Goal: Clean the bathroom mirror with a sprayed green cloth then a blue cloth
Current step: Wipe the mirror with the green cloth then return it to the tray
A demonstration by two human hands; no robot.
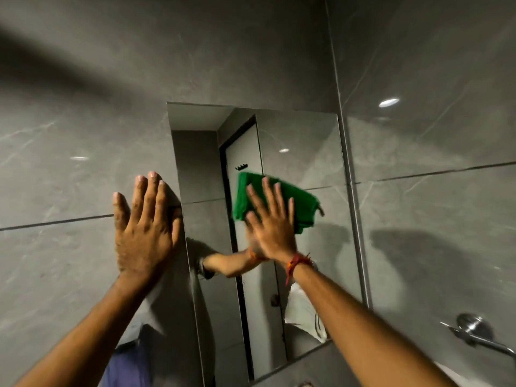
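A tall rectangular mirror [307, 146] hangs on the grey tiled wall. My right hand [272, 222] lies flat, fingers spread, pressing a folded green cloth [301, 202] against the middle of the glass. A red thread band circles that wrist. My left hand [145, 224] rests flat and open on the wall tile, its fingers touching the mirror's left edge. The mirror reflects my right arm, a door and a white garment. No blue cloth is in sight.
A chrome wall fitting with a bar [474, 331] sticks out at the lower right, beside the mirror. A blue-purple fabric [125, 367] shows below my left forearm. Grey marble-look tiles [432, 208] surround the mirror on all sides.
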